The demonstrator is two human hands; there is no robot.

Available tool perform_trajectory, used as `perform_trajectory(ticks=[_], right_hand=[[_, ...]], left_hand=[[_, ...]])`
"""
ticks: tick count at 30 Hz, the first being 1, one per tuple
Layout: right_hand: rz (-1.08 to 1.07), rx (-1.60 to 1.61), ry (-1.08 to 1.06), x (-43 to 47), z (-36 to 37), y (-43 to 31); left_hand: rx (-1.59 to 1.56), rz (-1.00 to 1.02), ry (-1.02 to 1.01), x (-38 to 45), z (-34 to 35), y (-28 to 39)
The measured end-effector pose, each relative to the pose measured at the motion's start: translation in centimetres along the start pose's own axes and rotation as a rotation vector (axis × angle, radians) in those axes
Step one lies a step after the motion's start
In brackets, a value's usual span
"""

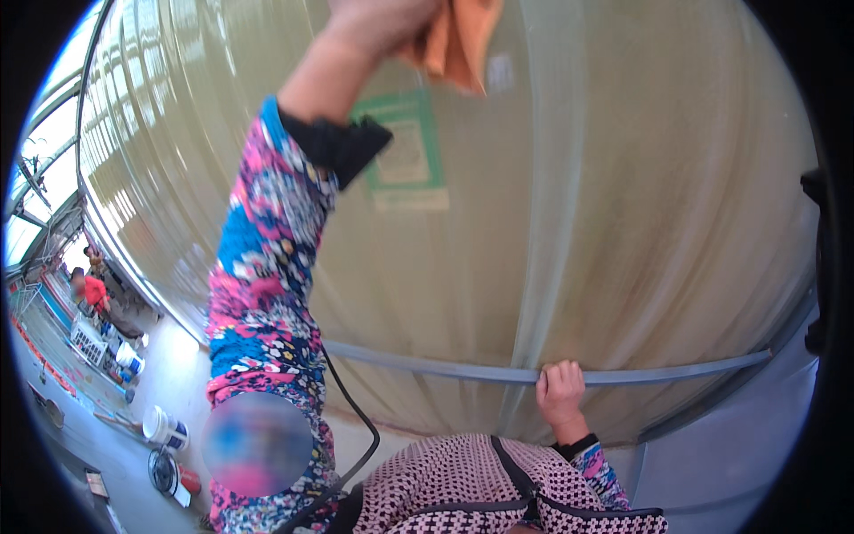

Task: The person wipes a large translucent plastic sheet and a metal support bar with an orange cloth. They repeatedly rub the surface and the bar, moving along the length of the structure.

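My left arm, in a floral sleeve, reaches up across the view. Bunched in my left hand (380,23) is an orange cloth (460,47), up against or just before a large yellowish translucent corrugated panel (640,200); contact is unclear. The top edge of the picture cuts off part of this hand. Lower right, the fingers of my right hand (560,394) are curled over a grey metal rail (454,372) that crosses the panel's lower part. A green-bordered sheet (403,150) bearing writing is on the panel below the cloth.
A black cable (363,427) hangs beside my left sleeve. White buckets (160,427), a fan-like round object (163,469) and a white crate (88,342) stand on the floor at left. Farther back, a person in red (93,292) bends forward, with another person (93,257) behind.
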State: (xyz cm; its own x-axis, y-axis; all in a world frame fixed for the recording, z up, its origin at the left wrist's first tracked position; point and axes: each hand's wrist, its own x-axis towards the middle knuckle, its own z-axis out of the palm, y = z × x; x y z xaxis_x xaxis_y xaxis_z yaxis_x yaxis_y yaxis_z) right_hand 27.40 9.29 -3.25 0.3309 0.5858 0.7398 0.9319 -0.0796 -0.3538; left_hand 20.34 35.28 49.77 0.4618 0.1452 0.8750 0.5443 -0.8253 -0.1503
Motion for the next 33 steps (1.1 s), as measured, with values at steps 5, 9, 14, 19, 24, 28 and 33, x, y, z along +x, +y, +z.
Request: perform_trajectory(ticks=[5, 9, 14, 19, 24, 28, 33], right_hand=[[-0.009, 0.011, -0.013, 0.7, -1.4, 0.0], [-0.003, 0.035, -0.025, 0.6, -1.7, 0.3], [-0.009, 0.005, -0.043, 0.5, -1.9, 0.5], [-0.014, 0.002, -0.066, 0.1, -1.6, 0.9], [0.001, 0.039, -0.099, 0.0, -2.0, 0.6], [0.373, 0.488, -0.342, 1.8, -5.0, -1.3], [0.081, 0.934, -0.142, 5.4, -7.9, -5.1]], left_hand=[[-0.029, 0.349, 0.356, -14.6, 4.5, 2.7], [-0.148, 0.295, 0.131, -27.8, 7.1, 3.8], [-0.219, 0.362, -0.154, -44.1, 8.7, 4.7], [-0.226, 0.350, -0.214, -51.1, 9.0, 5.2], [-0.335, 0.227, -0.257, -50.0, 6.6, 7.0], [-0.567, -0.001, -0.204, -46.2, 4.1, 8.8], [-1.019, -0.248, -0.130, -40.4, 1.0, 12.5]])
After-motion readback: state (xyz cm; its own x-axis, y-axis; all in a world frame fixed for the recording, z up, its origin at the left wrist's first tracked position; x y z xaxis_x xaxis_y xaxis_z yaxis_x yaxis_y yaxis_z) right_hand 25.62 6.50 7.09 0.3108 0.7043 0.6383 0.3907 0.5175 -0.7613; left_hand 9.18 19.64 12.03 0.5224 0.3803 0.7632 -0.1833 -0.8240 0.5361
